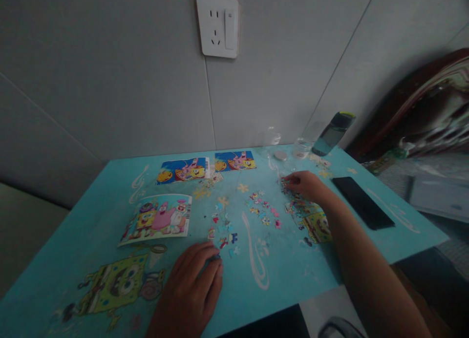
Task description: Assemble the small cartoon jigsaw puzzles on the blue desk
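My left hand rests on the table with its fingers curled. A bit of dark blue puzzle piece shows at its fingertips. Just beyond lies a loose scatter of puzzle pieces. Farther right, my right hand reaches to the far edge of a pile of puzzle pieces, its thumb and fingers pinched together. What sits between those fingertips is too small to make out. Between the hands, more puzzle pieces form a loose ring. A cartoon picture sheet lies beyond my left hand, slightly curled.
Two blue cartoon cards lie at the back by the wall. A dark bottle, clear containers and a round lid stand at the back right. A black phone-like slab lies right of my forearm on the printed turquoise tabletop.
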Motion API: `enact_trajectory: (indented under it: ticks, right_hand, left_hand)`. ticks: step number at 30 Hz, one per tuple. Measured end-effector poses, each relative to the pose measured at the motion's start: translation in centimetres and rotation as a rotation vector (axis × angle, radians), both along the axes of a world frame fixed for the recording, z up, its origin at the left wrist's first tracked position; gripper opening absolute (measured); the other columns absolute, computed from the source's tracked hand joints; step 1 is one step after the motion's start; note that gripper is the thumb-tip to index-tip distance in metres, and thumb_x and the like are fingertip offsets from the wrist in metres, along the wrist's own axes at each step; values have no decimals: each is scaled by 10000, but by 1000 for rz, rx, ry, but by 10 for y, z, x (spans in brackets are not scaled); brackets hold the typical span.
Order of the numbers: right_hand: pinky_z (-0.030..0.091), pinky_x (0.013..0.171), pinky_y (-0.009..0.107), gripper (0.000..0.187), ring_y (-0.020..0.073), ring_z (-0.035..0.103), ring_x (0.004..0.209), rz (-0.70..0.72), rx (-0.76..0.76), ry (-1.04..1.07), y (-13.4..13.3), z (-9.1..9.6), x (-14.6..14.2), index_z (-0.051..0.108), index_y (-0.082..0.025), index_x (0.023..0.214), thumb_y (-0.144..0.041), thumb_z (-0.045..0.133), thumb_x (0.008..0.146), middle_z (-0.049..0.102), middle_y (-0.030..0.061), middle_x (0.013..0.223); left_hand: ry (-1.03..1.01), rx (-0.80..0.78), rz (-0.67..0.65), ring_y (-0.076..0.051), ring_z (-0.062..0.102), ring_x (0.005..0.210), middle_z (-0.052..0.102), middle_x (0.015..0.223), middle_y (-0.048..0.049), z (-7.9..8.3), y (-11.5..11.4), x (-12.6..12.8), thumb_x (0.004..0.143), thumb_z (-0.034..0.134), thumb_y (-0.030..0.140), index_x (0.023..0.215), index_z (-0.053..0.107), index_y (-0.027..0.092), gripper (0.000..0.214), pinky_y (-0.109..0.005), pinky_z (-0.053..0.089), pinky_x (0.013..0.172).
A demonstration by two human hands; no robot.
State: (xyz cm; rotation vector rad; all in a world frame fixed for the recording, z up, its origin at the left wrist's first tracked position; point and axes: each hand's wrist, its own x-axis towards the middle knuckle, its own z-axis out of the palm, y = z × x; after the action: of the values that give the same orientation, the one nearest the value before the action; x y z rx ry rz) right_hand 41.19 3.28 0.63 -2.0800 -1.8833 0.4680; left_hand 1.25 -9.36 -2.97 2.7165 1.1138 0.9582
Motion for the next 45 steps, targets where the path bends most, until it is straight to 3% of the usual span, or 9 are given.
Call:
enact_trajectory:
  ticks: [12,18,23,28,31,34,40,45]
  right_hand:
    - [454,615,294,201,175,627,685,-30,27,22,-3,5,-1,756,-192,907,-353,693,805,737,54,836]
    - [495,685,298,266,174,644,744,62,70,460,-10,25,-16,714,-187,878,-444,712,810,733,48,836]
    - [500,676,290,311,157,640,738,79,13,667,-17,35,-45,738,-194,943,-460,764,782,747,52,892]
    - [516,669,281,337,157,673,750,249,-148,826,-37,26,-103,738,-203,1000,-468,778,795,767,43,903]
    - [548,726,298,263,171,703,792,376,-239,858,-56,20,-141,744,-224,971,-432,774,813,774,32,890]
    - [561,734,295,189,164,713,789,463,-314,916,-72,15,-168,749,-251,972,-396,751,850,779,18,888]
    - [552,723,276,173,144,704,793,511,-417,1050,-80,5,-183,750,-254,975,-385,751,863,776,11,908]
    - [524,661,261,205,132,665,718,409,-316,987,-75,6,-176,756,-238,990,-404,743,869,764,19,861]
  left_hand:
    - [19,-9,-2,-251,565,1182,628,1163,-90,-3,0,-2,958,557,119,1057,653,175,149,-470,486,1031]
    - [4,-12,-7,-251,576,1167,636,1134,-91,-1,0,0,954,552,107,1052,664,179,166,-468,502,1010]
    - [-17,-13,1,-239,591,1139,644,1101,-89,5,0,4,955,538,100,1041,663,166,165,-459,513,1013]
    - [-6,-53,68,-240,610,1109,667,1116,-91,15,-3,9,968,533,126,1179,637,172,240,-462,523,1006]
    - [-25,-67,132,-249,618,1110,677,1151,-107,19,-4,8,976,591,213,1322,559,155,351,-458,527,991]
    - [-96,-65,172,-238,637,1076,691,1128,-109,20,-5,8,958,653,269,1325,541,142,404,-428,531,960]
    - [-205,-93,170,-195,667,949,721,1001,-52,17,-4,9,960,640,190,1178,612,188,220,-391,529,891]
    - [-232,-98,222,-198,666,916,724,944,-42,14,-3,7,957,646,189,1108,640,188,151,-388,529,857]
